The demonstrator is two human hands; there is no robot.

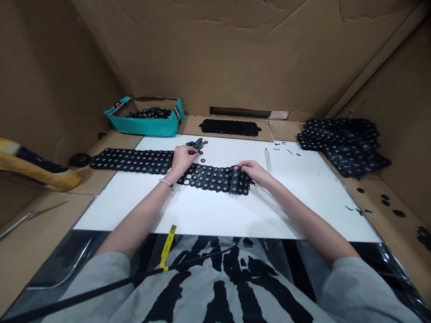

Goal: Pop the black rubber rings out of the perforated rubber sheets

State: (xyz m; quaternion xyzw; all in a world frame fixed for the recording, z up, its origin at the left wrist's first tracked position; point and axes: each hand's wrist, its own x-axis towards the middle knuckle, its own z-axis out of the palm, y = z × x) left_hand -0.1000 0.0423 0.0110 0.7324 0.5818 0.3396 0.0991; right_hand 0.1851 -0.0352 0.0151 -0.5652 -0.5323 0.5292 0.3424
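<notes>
A long black strip with rows of pale round dots (pixel 134 160) runs across the white board, its right part showing rings and a few open holes. My right hand (pixel 253 172) pinches the upper edge of the strip near its right end, where the material is folded over. Over the strip's middle, my left hand (pixel 183 160) has thumb and fingers drawn together; what sits between them is too small to make out. Its fingertips are beside a small pile of loose black rings (pixel 198 144). A single black ring (pixel 203 160) lies just below the pile.
A teal-sided box (pixel 144 127) of black rings stands back left. Behind the board lies a black strip (pixel 230 127); dotted black pieces (pixel 343 143) are heaped right. A white pen-like stick (pixel 267 159), scissors (pixel 33 215), a yellow tool (pixel 40 166) and black scraps lie around.
</notes>
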